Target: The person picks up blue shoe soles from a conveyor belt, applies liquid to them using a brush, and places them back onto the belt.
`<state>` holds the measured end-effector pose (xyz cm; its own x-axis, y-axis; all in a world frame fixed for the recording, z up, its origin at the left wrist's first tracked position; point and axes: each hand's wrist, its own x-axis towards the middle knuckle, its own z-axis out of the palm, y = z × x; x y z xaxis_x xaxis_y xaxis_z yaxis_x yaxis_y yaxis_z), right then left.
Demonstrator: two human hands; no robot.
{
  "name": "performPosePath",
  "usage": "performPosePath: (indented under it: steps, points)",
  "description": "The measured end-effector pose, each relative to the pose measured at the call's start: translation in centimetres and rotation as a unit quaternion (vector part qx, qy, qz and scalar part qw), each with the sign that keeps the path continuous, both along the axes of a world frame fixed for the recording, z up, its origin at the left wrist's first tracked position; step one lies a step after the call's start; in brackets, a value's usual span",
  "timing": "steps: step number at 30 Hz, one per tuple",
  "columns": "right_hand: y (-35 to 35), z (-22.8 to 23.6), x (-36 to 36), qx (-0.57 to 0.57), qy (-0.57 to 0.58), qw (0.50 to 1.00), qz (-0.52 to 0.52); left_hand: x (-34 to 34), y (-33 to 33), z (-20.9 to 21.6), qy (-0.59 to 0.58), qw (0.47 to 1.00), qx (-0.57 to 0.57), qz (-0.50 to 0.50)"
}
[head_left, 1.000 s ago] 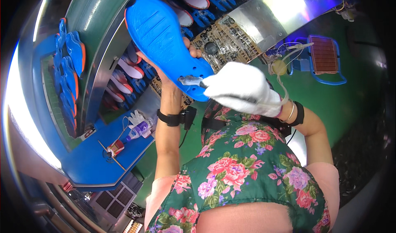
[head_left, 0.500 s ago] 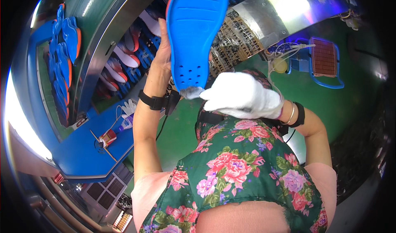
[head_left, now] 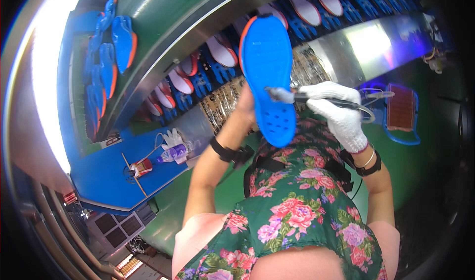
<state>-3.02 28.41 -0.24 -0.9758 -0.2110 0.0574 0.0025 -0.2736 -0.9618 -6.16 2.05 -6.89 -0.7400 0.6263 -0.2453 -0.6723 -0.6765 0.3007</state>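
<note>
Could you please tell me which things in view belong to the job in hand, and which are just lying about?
In use:
blue sole, held by the bare left hand
brush-like tool in the gloved right hand

Apparently just lying about:
purple-labelled bottle on the blue table
white glove beside it
blue-framed chair with a brown seat

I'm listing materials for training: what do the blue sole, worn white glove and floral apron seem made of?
Blue sole: probably moulded rubber or foam, semi-matt, from its holes and even colour.
Worn white glove: likely knitted yarn, cotton or synthetic, matt, from its soft-looking surface.
Floral apron: smooth printed fabric, perhaps synthetic, given its faint sheen.
</note>
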Motion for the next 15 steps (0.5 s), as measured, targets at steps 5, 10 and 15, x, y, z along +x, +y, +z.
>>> performPosePath:
  steps: [5, 10, 15]
  points:
    - [0.8, 1.0, -2.0, 0.109, 0.085, 0.990, -0.038, 2.0, 3.6, 3.5, 0.036, 0.988, -0.119, 0.095]
    - [1.1, 0.3, -1.4, 0.160, 0.181, 0.970, -0.011, 3.0, 0.5, 1.6, 0.027, 0.984, -0.174, -0.026]
    - [1.1, 0.9, 0.1, 0.187, 0.198, 0.961, -0.044, 4.0, 1.9, 3.1, -0.040, 0.992, 0.087, 0.083]
